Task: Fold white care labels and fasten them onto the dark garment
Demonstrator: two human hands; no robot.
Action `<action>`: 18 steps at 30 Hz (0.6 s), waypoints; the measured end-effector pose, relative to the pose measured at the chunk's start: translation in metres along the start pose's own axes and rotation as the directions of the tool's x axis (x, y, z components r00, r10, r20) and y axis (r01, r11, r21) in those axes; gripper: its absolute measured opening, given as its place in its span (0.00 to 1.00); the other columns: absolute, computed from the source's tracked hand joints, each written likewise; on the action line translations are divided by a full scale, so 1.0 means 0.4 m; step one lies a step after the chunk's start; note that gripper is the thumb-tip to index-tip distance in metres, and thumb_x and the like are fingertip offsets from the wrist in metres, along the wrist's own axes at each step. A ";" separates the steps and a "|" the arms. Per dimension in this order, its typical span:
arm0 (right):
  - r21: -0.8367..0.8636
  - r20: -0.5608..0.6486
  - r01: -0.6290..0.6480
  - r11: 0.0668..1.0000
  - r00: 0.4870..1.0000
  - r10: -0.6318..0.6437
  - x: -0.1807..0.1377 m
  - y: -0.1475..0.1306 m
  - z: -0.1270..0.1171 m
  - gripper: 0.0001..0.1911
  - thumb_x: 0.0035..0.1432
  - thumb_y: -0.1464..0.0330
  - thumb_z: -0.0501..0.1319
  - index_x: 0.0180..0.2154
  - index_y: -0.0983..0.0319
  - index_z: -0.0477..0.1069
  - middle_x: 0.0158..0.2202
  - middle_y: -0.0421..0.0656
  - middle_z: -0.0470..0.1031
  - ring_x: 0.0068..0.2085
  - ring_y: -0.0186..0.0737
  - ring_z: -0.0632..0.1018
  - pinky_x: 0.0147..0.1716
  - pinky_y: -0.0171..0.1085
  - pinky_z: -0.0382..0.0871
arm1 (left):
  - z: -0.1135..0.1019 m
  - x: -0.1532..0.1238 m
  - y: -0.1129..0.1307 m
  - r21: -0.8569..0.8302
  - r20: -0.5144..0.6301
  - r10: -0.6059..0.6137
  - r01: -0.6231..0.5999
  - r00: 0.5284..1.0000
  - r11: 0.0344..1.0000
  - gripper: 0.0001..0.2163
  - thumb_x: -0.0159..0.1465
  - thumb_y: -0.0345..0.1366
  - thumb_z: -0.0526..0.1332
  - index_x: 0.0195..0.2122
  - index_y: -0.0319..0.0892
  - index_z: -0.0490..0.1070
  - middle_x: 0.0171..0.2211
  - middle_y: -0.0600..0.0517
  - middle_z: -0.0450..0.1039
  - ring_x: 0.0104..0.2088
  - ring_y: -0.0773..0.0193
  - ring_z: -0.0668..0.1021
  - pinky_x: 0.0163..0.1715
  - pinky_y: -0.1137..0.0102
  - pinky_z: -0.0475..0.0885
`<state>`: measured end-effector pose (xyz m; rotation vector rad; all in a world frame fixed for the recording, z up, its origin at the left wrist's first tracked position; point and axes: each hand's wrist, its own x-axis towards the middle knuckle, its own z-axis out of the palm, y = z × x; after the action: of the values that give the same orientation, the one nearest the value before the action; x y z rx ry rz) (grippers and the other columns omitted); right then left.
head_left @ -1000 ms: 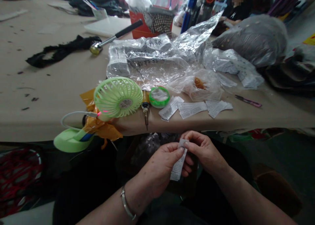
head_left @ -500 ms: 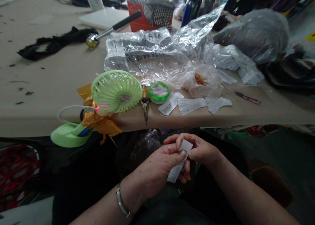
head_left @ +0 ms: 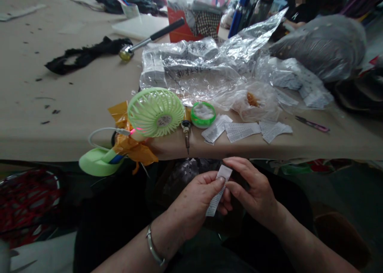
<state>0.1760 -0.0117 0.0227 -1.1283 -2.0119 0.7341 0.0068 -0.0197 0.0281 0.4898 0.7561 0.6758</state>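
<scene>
1. Step in hand, as I judge it from my remote seat: sorting or separating paper; the left hand [head_left: 196, 201] pinches a printed strip [head_left: 214, 205] between thumb on top and fingers behind; one layer or several, I cannot tell.
2. The right hand [head_left: 257, 193] is spread, thumb and forefinger well apart, pinching nothing I can make out; its thumb tip lies just beside the strip's edge; contact, I cannot tell.
3. Next move, my reading: it calls for a steady left pinch and the right fingertips brought together on the free upper end; thin paper probably slips or doubles easily, so I would want a light touch.
4. Strip relative to grip: it lies aslant through the left pinch, below the table [head_left: 167, 148] edge; a blank end projects above the thumb, toward the table; the printed length runs below it, toward the body.
</scene>
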 end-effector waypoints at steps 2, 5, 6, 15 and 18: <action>-0.071 0.010 0.051 0.996 0.999 -0.050 0.001 -0.003 0.004 0.20 0.59 0.68 0.59 0.53 0.61 0.65 0.51 0.48 0.69 0.53 0.44 0.70 0.52 0.43 0.66 | -0.002 -0.001 -0.001 -0.003 -0.013 -0.003 0.003 1.000 1.000 0.11 0.62 0.41 0.59 0.36 0.37 0.71 0.24 0.54 0.70 0.22 0.73 0.73 0.22 0.78 0.67; -0.112 0.013 0.071 0.991 0.997 -0.070 0.006 -0.008 0.013 0.18 0.60 0.68 0.58 0.52 0.62 0.66 0.49 0.49 0.70 0.52 0.44 0.71 0.52 0.43 0.67 | -0.003 -0.003 -0.002 0.003 -0.034 -0.002 0.002 0.999 1.000 0.11 0.62 0.40 0.59 0.37 0.36 0.71 0.24 0.54 0.70 0.21 0.73 0.73 0.22 0.78 0.67; -0.114 0.012 0.070 0.991 0.998 -0.069 0.007 -0.009 0.017 0.17 0.60 0.68 0.58 0.51 0.63 0.66 0.49 0.49 0.71 0.52 0.44 0.71 0.51 0.42 0.67 | -0.003 -0.004 -0.003 0.003 -0.036 0.001 -0.001 0.999 1.000 0.11 0.62 0.40 0.59 0.37 0.36 0.71 0.23 0.53 0.70 0.21 0.72 0.73 0.22 0.78 0.67; 0.231 -0.002 -0.213 0.949 0.976 0.220 0.007 -0.008 0.038 0.20 0.59 0.67 0.59 0.54 0.56 0.63 0.46 0.43 0.73 0.45 0.39 0.76 0.45 0.37 0.70 | -0.009 -0.010 -0.003 0.008 -0.057 0.032 -0.031 0.998 0.999 0.10 0.63 0.40 0.57 0.34 0.37 0.69 0.23 0.55 0.68 0.21 0.72 0.72 0.22 0.78 0.66; 0.516 0.075 -0.378 0.768 0.914 0.399 0.024 -0.006 0.048 0.09 0.58 0.65 0.60 0.42 0.57 0.70 0.34 0.39 0.75 0.34 0.33 0.77 0.35 0.32 0.71 | -0.009 -0.016 0.004 0.042 -0.092 0.055 -0.051 0.994 0.998 0.10 0.63 0.41 0.57 0.35 0.38 0.69 0.23 0.55 0.68 0.22 0.72 0.72 0.22 0.77 0.66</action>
<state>0.1560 -0.0070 0.0160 -1.2136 -1.4060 1.3653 0.0000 -0.0224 0.0297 0.5186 0.8480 0.7385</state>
